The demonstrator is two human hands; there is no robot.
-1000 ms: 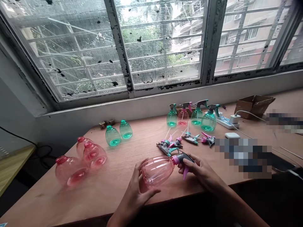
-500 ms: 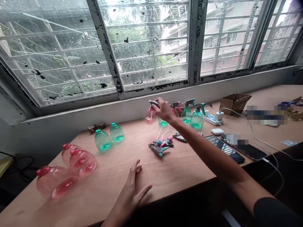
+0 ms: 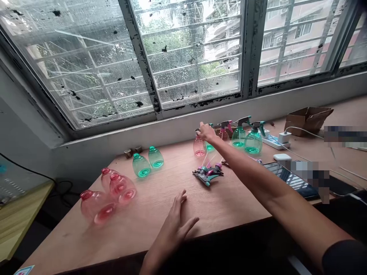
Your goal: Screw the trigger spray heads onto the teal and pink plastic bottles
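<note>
My right hand (image 3: 207,132) reaches to the back of the table, its fingers round the top of a pink spray bottle (image 3: 200,147). That bottle stands upright at the left end of a row, and its trigger head is mostly hidden by the hand. Beside it stand a green spray bottle (image 3: 239,136) and several others. My left hand (image 3: 177,223) hangs low over the near table edge, fingers apart, holding nothing. Ahead of it lies a pile of loose spray heads (image 3: 208,175) with thin tubes.
Headless pink bottles (image 3: 96,206) and two headless green bottles (image 3: 141,166) stand on the left of the wooden table (image 3: 160,194). To the right are a power strip (image 3: 276,142), a white case (image 3: 282,157), phones with cables, and a cardboard box (image 3: 308,121). A window runs behind.
My right hand has set the pink spray bottle down upright at the row's left end. The view has swung left. My left hand keeps its spread pose.
</note>
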